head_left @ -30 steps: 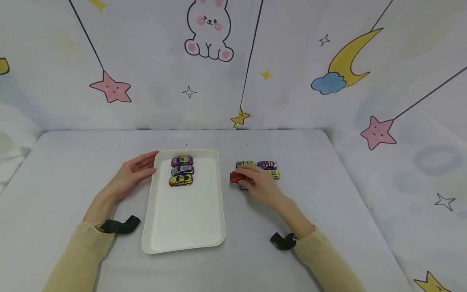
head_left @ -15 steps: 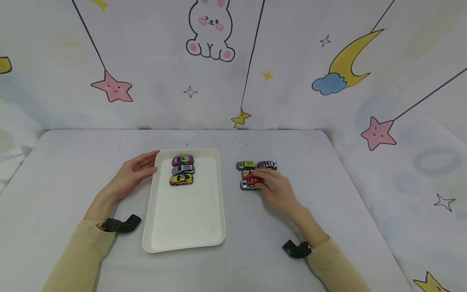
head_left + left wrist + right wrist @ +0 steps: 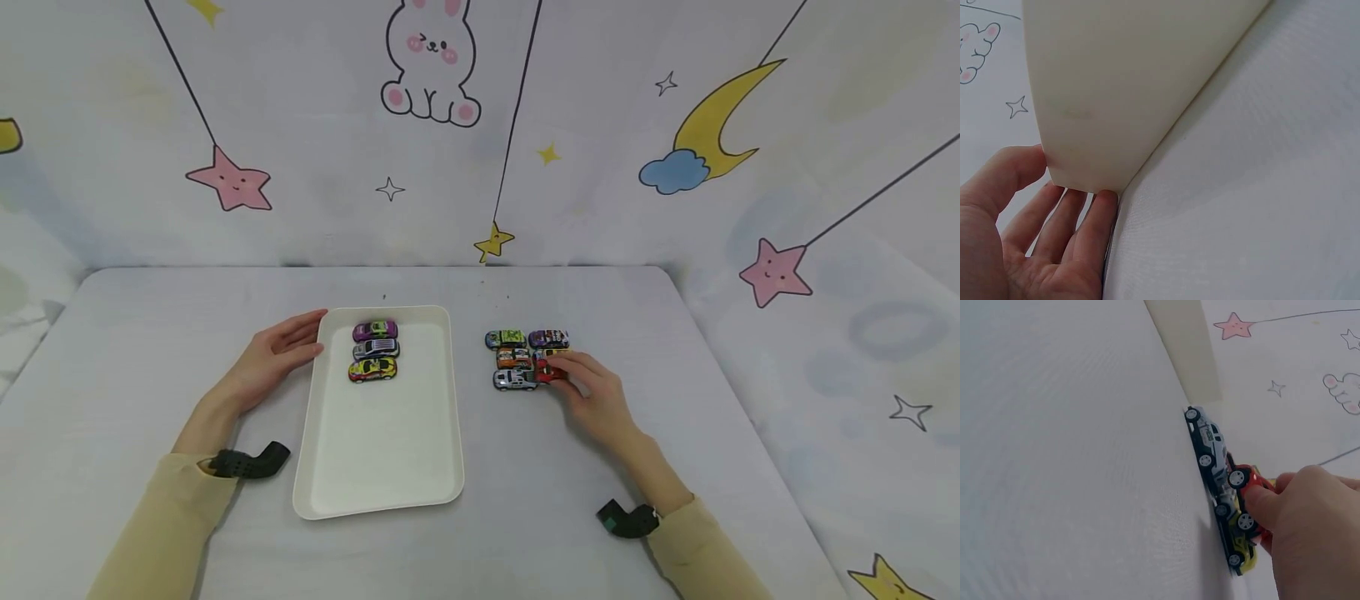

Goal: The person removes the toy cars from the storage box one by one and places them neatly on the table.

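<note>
My right hand (image 3: 600, 404) pinches a red toy car (image 3: 550, 372) between thumb and fingers. In the right wrist view the red car is tilted beside a silver toy car (image 3: 1208, 445) and a yellow one (image 3: 1242, 547). Around it in the head view lie a green toy car (image 3: 506, 339), a purple-and-white one (image 3: 549, 338) and an orange one (image 3: 513, 358); another is mostly hidden by my fingers. My left hand (image 3: 273, 354) touches the upper left edge of a white tray (image 3: 382, 450), its fingers fairly straight, thumb at the rim (image 3: 1044, 162).
Stacked in a column inside the tray's upper part are a purple toy car (image 3: 375, 330), a silver-and-purple one (image 3: 376, 348) and a yellow-and-red one (image 3: 372, 369). A white cloth covers the table (image 3: 712, 500); a printed backdrop (image 3: 315, 167) rises behind its far edge.
My right hand has carried the red car rightward, from the cluster's left side across the orange car to its lower right. The left hand and tray stay put.
</note>
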`<action>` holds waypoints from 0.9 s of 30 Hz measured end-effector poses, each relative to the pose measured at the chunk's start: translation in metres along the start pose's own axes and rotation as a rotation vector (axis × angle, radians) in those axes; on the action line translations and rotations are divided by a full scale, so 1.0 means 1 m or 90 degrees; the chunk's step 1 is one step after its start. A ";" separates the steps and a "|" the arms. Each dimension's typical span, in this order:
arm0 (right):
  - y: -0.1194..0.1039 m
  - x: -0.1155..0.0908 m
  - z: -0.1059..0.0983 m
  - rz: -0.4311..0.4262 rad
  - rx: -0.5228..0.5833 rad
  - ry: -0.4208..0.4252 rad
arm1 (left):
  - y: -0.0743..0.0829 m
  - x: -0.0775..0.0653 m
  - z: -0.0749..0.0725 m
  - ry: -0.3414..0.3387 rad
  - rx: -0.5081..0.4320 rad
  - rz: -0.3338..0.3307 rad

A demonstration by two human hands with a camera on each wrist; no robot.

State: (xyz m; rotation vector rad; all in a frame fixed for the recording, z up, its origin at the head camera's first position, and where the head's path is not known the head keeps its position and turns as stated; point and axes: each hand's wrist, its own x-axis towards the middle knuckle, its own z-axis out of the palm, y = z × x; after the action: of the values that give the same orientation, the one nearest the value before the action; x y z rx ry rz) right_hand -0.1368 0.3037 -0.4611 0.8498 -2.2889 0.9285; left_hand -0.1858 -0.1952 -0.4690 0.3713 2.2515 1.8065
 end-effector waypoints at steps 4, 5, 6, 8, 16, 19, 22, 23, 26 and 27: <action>0.006 -0.005 -0.001 -0.021 -0.003 0.012 | 0.000 0.000 0.001 -0.003 0.002 0.003; 0.007 -0.006 -0.001 -0.025 -0.002 0.012 | 0.000 0.000 0.002 -0.004 0.002 0.003; 0.008 -0.007 -0.001 -0.028 -0.001 0.012 | 0.000 0.000 0.002 -0.004 0.004 0.002; 0.011 -0.008 0.000 -0.026 0.000 0.008 | 0.000 0.000 0.002 0.003 0.005 -0.005; 0.013 -0.010 0.000 -0.031 0.012 -0.003 | 0.000 0.000 0.001 0.017 0.011 -0.014; 0.014 -0.010 0.001 -0.036 0.014 -0.006 | 0.000 0.001 0.001 0.015 0.017 -0.010; 0.016 -0.011 0.001 -0.031 0.016 -0.009 | -0.001 0.001 0.001 0.016 0.010 -0.010; 0.016 -0.011 0.001 -0.029 0.017 -0.009 | -0.001 0.001 0.001 0.016 0.008 -0.010; 0.016 -0.012 0.000 -0.018 0.024 -0.011 | -0.001 0.001 0.001 0.017 0.004 -0.011; 0.016 -0.013 0.000 -0.014 0.027 -0.011 | 0.000 0.001 0.001 0.017 0.003 -0.009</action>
State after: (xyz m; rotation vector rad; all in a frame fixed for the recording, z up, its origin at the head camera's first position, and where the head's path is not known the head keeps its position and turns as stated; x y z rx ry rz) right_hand -0.1397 0.3171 -0.4759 0.9024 -2.2769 0.9671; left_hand -0.1859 -0.1939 -0.4695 0.3330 2.2708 1.8096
